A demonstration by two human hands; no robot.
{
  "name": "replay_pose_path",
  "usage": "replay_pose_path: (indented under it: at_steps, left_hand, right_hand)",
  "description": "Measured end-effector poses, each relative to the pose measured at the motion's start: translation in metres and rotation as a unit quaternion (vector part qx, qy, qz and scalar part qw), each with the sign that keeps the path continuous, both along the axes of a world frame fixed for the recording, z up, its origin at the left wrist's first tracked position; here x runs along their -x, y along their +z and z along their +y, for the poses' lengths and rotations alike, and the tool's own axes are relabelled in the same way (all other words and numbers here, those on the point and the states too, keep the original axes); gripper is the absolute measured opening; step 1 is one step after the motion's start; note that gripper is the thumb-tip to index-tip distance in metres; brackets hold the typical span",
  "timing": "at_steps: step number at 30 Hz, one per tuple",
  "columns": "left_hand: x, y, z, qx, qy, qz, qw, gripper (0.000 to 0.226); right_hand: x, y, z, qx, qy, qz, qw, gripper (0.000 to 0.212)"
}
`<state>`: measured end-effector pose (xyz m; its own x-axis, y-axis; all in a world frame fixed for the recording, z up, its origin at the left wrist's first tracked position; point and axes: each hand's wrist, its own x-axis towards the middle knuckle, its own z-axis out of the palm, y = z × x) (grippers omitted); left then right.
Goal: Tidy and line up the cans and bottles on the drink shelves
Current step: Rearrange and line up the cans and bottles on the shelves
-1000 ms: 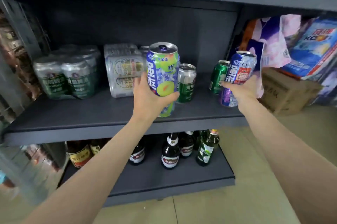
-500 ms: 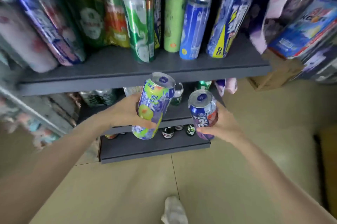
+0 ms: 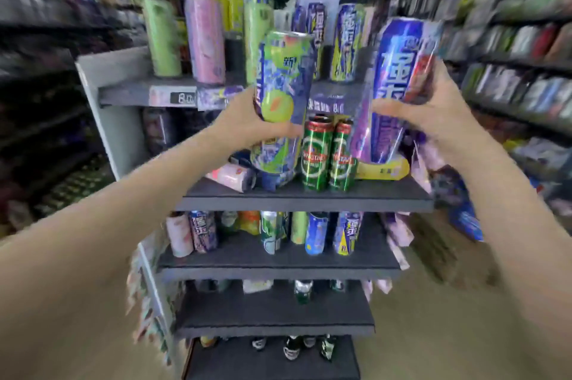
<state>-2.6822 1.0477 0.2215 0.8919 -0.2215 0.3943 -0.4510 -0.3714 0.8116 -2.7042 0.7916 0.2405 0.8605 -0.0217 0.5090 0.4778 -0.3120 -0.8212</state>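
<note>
My left hand (image 3: 247,122) grips a tall green-and-purple can (image 3: 283,95), held upright in front of the upper shelves. My right hand (image 3: 433,113) grips a tall blue-and-red can (image 3: 399,76), also upright, a little to the right. Both cans hang in the air before the shelf unit, apart from each other. Behind and below them two green beer cans (image 3: 328,157) stand on a dark shelf (image 3: 303,200). The picture is blurred by motion.
Tall cans in green, pink and purple (image 3: 204,39) stand on the top shelf (image 3: 130,92). A pink can (image 3: 232,177) lies on its side left of the green beer cans. Lower shelves (image 3: 278,259) carry more cans and bottles. Stocked aisles run along both sides.
Both hands have lifted their cans from the low shelf up to the level of the upper shelves, and my view has risen with them.
</note>
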Motion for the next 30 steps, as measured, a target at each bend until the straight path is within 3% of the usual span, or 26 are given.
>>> replay_pose_path:
  at_steps: [3, 7, 10, 14, 21, 26, 30]
  left_hand:
    - [-0.016, 0.032, -0.019, 0.013, 0.029, -0.031, 0.999, 0.039]
    - [-0.059, 0.059, -0.049, 0.039, 0.059, -0.024, 0.997, 0.053]
    - [-0.097, 0.069, -0.065, 0.060, 0.098, -0.036, 0.993, 0.056]
    - [-0.142, 0.071, -0.082, 0.093, 0.146, -0.031, 0.984, 0.053]
    - [-0.202, 0.064, -0.109, 0.045, 0.199, -0.025, 0.979, 0.067]
    - [-0.231, 0.062, -0.121, -0.022, 0.266, -0.021, 0.963, 0.102]
    - [-0.248, 0.061, -0.122, -0.035, 0.268, -0.007, 0.963, 0.107]
  right_hand:
    - [-0.034, 0.032, -0.012, -0.004, -0.041, -0.041, 0.998, 0.087]
    - [-0.103, 0.053, -0.033, -0.007, -0.095, -0.043, 0.995, 0.095]
    - [-0.159, 0.066, -0.046, -0.046, -0.095, -0.023, 0.994, 0.095]
    - [-0.219, 0.065, -0.052, -0.012, -0.093, 0.029, 0.995, 0.091]
    - [-0.276, 0.055, -0.053, 0.012, -0.153, 0.032, 0.988, 0.101]
    - [-0.297, 0.051, -0.050, 0.038, -0.183, 0.033, 0.982, 0.092]
    - [-0.297, 0.041, -0.057, -0.080, -0.107, 0.076, 0.988, 0.080]
